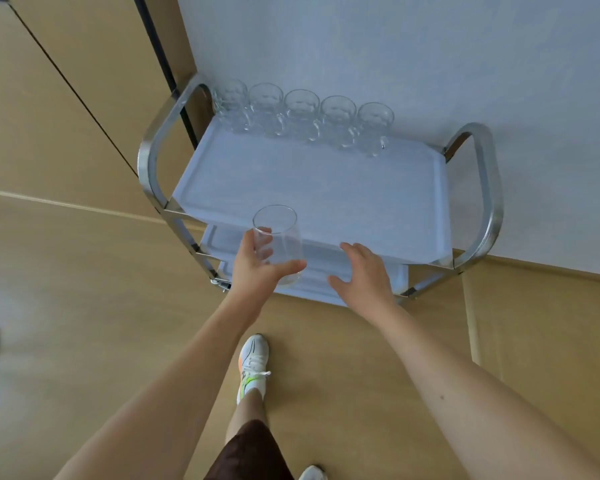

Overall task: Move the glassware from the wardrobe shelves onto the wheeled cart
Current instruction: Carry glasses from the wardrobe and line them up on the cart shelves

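Note:
My left hand grips a clear, smooth tumbler upright, just in front of the near edge of the cart's top tray. The cart is a steel-framed wheeled trolley with white trays. My right hand is spread with its fingers apart and holds nothing, hovering at the tray's near edge to the right of the tumbler. Several patterned glass mugs with handles stand in a row along the tray's far edge, against the wall.
The cart has curved steel handles at left and right and lower trays beneath. It stands against a pale wall. A tan wardrobe door is to the left. My feet in white shoes stand on the tan floor.

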### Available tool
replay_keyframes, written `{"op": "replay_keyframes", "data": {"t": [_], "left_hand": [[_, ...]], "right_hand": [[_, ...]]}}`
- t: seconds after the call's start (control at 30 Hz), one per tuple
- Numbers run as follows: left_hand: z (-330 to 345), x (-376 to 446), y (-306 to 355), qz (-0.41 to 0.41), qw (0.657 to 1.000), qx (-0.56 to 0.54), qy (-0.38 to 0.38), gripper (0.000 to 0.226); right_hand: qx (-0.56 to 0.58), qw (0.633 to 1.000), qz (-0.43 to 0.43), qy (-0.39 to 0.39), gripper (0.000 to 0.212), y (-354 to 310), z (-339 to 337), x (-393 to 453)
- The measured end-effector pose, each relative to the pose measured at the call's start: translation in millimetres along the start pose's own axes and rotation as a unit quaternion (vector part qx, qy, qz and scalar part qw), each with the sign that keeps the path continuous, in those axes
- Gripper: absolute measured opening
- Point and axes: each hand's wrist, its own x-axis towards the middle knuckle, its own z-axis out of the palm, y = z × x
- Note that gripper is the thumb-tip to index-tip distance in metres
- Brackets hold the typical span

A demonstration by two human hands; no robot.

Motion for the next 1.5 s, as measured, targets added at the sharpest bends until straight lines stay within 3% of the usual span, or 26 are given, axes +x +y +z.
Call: {"op": "replay_keyframes", "data": {"t": [0.33, 0.7, 1.03, 1.27, 1.5], "left_hand": [[-1, -15, -77, -0.013, 1.0, 0.018, 0.017, 0.075], [13, 81, -196, 0.027, 0.998, 0.059, -0.015, 0.065], [33, 174, -276, 0.115, 0.99, 0.076, -0.032, 0.064], [53, 219, -295, 0.194, 0.979, 0.046, -0.034, 0.072], [62, 257, -299, 0.204, 0.978, 0.027, -0.023, 0.078]], "right_hand": [[-0.004, 1.0, 0.008, -0.026, 0.072, 37, 63, -14], [-0.019, 1.0, 0.005, -0.017, 0.073, 112, 173, 75], [-0.051, 0.994, -0.024, 0.09, 0.072, 165, 246, 168], [-0.105, 0.98, -0.061, 0.157, 0.058, 202, 282, 199], [-0.154, 0.957, -0.094, 0.227, 0.056, 216, 305, 195]]}}
